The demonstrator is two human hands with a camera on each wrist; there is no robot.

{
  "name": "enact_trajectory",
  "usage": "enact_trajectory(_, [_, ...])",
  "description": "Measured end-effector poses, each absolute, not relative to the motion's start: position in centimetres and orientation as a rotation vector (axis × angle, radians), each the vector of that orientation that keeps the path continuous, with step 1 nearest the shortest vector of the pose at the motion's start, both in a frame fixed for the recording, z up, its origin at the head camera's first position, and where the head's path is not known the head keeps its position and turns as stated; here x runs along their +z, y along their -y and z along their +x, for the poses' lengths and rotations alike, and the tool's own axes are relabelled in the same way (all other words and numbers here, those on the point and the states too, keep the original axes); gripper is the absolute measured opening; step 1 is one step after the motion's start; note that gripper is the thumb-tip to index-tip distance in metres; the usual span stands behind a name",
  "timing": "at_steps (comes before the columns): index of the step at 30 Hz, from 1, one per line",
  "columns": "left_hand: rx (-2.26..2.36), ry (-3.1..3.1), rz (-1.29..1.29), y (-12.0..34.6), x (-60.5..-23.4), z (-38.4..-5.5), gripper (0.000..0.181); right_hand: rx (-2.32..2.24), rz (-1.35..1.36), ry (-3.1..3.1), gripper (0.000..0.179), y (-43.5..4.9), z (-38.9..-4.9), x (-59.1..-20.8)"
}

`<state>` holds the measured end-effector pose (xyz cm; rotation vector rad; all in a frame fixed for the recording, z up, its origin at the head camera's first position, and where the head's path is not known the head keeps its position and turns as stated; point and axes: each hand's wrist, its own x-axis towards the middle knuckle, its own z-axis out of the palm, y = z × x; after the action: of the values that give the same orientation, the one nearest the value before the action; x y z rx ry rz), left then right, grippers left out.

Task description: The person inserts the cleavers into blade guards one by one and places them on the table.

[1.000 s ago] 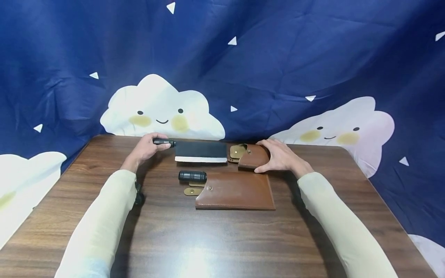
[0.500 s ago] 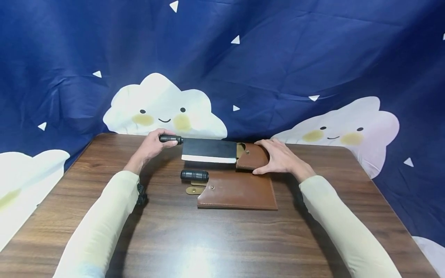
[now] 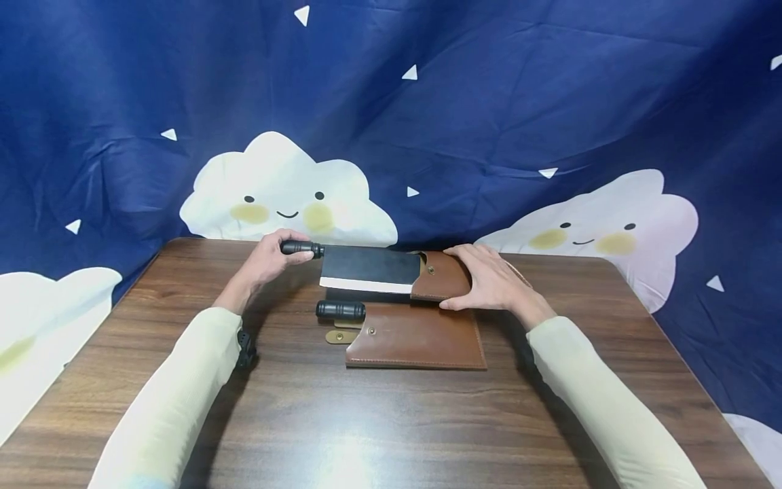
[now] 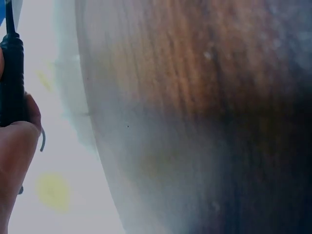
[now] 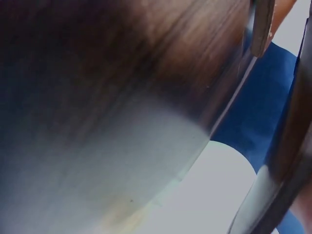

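Note:
My left hand [image 3: 264, 263] grips the black ribbed handle of a cleaver [image 3: 369, 263], whose dark blade has a bright edge facing me. In the left wrist view the thumb and a finger lie round that handle [image 4: 11, 83]. My right hand [image 3: 491, 280] holds a brown leather knife sheath [image 3: 446, 275] at its far end, thumb on the near side and fingers behind. The blade's end sits just inside the sheath's mouth, its lower corner hidden by the front panel. The right wrist view catches only a brown strip of the held sheath [image 5: 295, 126].
Closer to me lies a second brown sheath [image 3: 421, 339] with a black handle [image 3: 340, 310] poking out of its left end. Its tan snap strap [image 3: 340, 337] lies unfastened. A blue curtain with clouds [image 3: 287, 190] hangs behind the wooden table [image 3: 293, 421].
My left hand has moved the cleaver rightward, and its blade end has gone from beside the sheath into its mouth. The held sheath has shifted slightly left; its tan flap is now mostly hidden.

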<state>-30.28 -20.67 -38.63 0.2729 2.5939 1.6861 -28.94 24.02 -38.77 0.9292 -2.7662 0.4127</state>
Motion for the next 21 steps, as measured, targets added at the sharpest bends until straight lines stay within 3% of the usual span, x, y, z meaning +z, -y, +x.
enact_trajectory(21, [1.662,-2.637,0.294,20.29,-39.54,-29.65,0.041,0.381,0.904,2.748,0.105,-23.69,-28.59,-38.55])
